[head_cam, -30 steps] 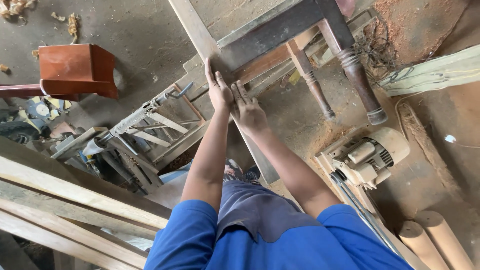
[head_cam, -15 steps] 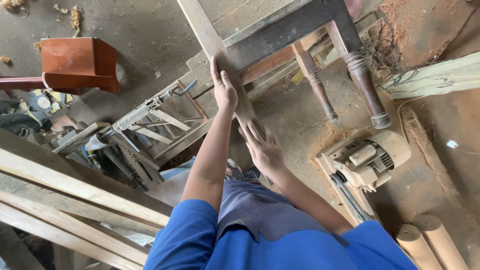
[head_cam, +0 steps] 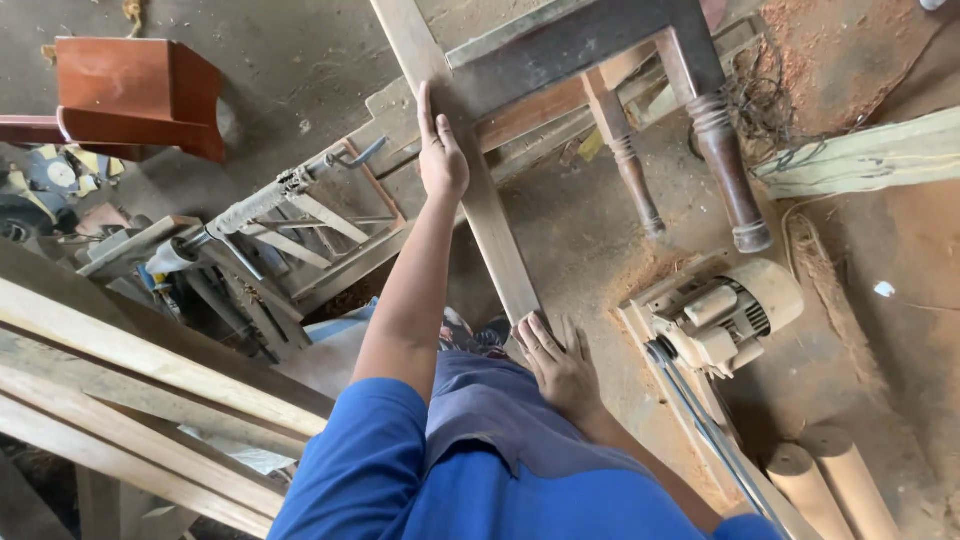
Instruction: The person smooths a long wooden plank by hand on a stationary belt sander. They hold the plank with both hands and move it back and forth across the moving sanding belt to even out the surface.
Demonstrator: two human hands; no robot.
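— While the long plank (head_cam: 478, 185) runs slantwise from the top of the view down to the person's lap, where do the 2 hands sit on it?

— Well apart. The left hand (head_cam: 441, 150) lies flat on the plank's upper stretch, fingers straight and together, palm down, gripping nothing. The right hand (head_cam: 560, 365) is at the plank's near end, fingers spread and pressed against the end of the wood; it is open too, not wrapped round the board.

— And the plank itself?

— It leans over the dusty floor (head_cam: 300, 70), its far part passing under the edge of a dark wooden table (head_cam: 570, 45). Just right of the plank stand the table's 2 turned legs (head_cam: 725, 165), the nearer one thick and ringed.

— What else lies beside the plank?

— Left of it, close by the left forearm, rests a frame of grey slats (head_cam: 330, 240) with a long metal clamp (head_cam: 270, 200) across it. Further left from the plank are several pale boards (head_cam: 150, 370) stacked slantwise, and up beyond them a reddish-brown wooden piece (head_cam: 140, 95). Right of the plank's near end sits a cream electric motor (head_cam: 730, 310) in a heap of sawdust, and lower down from it 2 round wooden posts (head_cam: 830, 480). Far right of the plank a pale beam (head_cam: 870, 150) crosses the reddish ground, a tangle of wire (head_cam: 770, 110) by its end

— Clothing?

— Blue sleeves (head_cam: 370, 460) and a greyer front, right below the plank's near end
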